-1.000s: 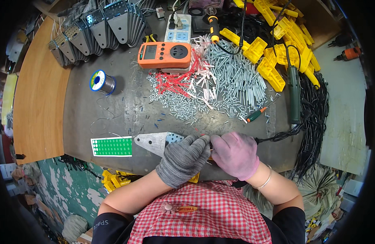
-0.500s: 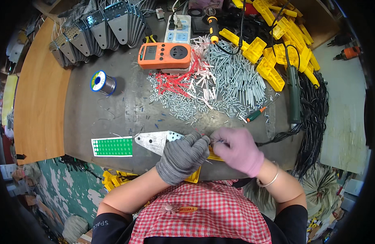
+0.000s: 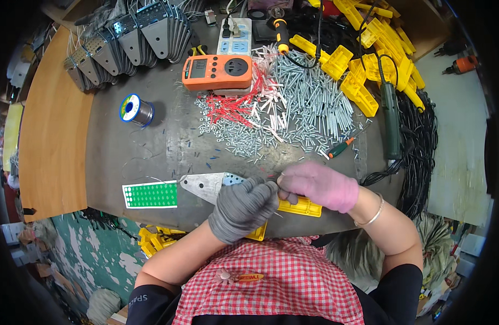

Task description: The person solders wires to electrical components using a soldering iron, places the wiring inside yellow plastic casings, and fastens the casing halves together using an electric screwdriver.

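My left hand (image 3: 243,208), in a grey glove, is closed with its fingertips bunched over the front of the bench. Close against it, my right hand (image 3: 321,187) in a pink glove is closed in a pinch; whatever the fingertips of both hold is too small and hidden to name. Beneath the hands lies a yellow plastic housing (image 3: 303,207), partly covered. A tapered grey metal plate (image 3: 203,188) with a bluish perforated end sticks out to the left from behind my left hand. Beside it lies a sheet of green round stickers (image 3: 151,195).
Piles of screws (image 3: 314,97) and red and white sleeves (image 3: 233,111) lie ahead. An orange meter (image 3: 217,72), a power strip (image 3: 236,40), a solder spool (image 3: 137,110), a screwdriver (image 3: 340,148) and black cables (image 3: 420,157) surround them. Yellow housings (image 3: 363,92) are heaped far right.
My right hand has turned flatter and its forearm has swung outward to the right, uncovering more of the yellow housing. My left hand stays nearly in place.
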### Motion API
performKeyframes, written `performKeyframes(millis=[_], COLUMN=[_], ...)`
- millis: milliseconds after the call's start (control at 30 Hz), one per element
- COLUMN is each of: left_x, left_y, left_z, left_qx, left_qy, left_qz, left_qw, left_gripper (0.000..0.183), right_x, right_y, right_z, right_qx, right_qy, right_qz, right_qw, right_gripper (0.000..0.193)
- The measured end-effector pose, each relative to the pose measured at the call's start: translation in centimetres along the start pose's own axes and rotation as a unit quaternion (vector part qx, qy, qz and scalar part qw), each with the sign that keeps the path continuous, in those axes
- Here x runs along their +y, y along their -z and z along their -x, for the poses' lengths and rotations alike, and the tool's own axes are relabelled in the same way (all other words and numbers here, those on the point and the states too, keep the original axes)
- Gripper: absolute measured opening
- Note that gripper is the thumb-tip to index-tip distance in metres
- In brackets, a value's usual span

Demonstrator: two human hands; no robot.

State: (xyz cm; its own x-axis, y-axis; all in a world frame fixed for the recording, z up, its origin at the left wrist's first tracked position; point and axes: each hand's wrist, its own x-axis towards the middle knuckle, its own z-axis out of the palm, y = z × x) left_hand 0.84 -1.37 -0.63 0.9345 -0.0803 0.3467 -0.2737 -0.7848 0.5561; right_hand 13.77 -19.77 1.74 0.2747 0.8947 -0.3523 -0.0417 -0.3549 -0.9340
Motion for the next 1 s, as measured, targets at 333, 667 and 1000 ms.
performKeyframes(millis=[333,667,1000], left_x=[-0.7,0.0,-2.0], left_y=[0.9,7.8,1.3], left_z=[-0.2,-0.9,0.3], left_qx=[-0.065,-0.079,-0.184], left_qy=[0.147,0.091,-0.086], left_qz=[0.195,0.439,-0.035], left_qw=[0.967,0.89,0.978], left_gripper=[0.017,0.03,0.018], right_x=[0.1,1.5,1.9], right_y=[-2.5,1.8,1.9], right_z=[0.4,-1.1,-1.0], right_qx=[0.258,0.155,0.155], right_qy=[0.175,0.156,0.164], right_qz=[0.358,0.266,0.241], right_qw=[0.88,0.939,0.944], right_gripper=[0.008,0.008,0.016])
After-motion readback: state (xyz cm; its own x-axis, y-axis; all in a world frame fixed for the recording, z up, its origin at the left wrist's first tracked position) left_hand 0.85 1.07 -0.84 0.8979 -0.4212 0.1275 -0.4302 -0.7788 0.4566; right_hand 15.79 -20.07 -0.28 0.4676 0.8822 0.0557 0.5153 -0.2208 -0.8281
